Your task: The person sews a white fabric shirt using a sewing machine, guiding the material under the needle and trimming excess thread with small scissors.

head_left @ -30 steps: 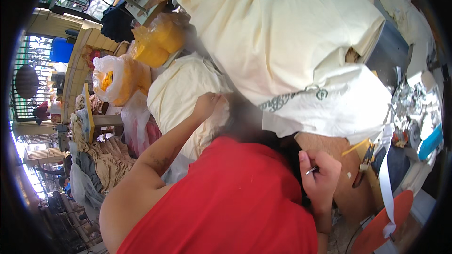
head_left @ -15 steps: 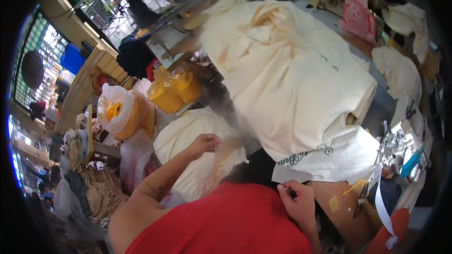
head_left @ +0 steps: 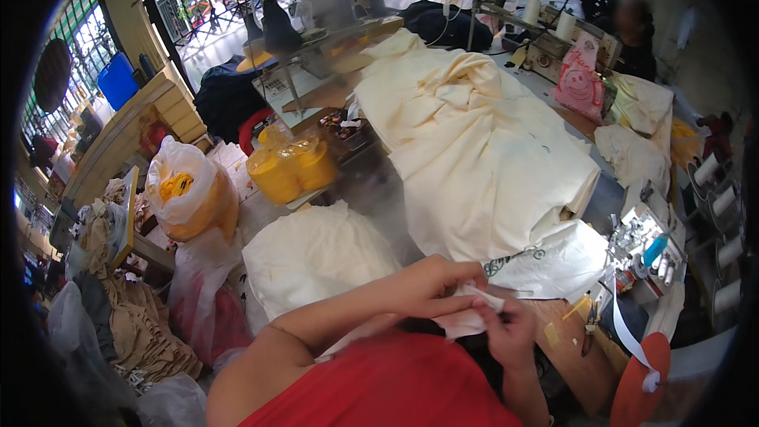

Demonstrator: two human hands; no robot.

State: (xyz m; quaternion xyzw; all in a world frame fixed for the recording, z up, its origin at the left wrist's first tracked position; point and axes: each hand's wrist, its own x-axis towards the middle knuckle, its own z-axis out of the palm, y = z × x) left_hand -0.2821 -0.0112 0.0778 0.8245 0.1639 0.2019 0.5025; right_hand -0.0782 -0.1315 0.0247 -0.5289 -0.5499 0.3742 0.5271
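My left hand [head_left: 433,285] and my right hand [head_left: 512,330] meet in front of my red shirt [head_left: 395,387]. Both pinch a small white piece of cloth [head_left: 468,318] between the fingers. Just beyond them a white garment piece with dark embroidery [head_left: 553,265] lies at the edge of a wooden table [head_left: 569,352]. A big heap of cream fabric [head_left: 482,150] covers the table behind it. Whether my right hand also holds a small tool is hidden.
A sewing machine [head_left: 650,247] stands to the right, with thread cones [head_left: 715,205] beyond. A stuffed white sack [head_left: 316,257] and bags of yellow material [head_left: 291,166] sit to the left. Other people [head_left: 632,28] work at machines at the back.
My left hand has left the white sack and come across to my right hand. Both now hold the small white cloth. My head has lifted, showing more of the room.
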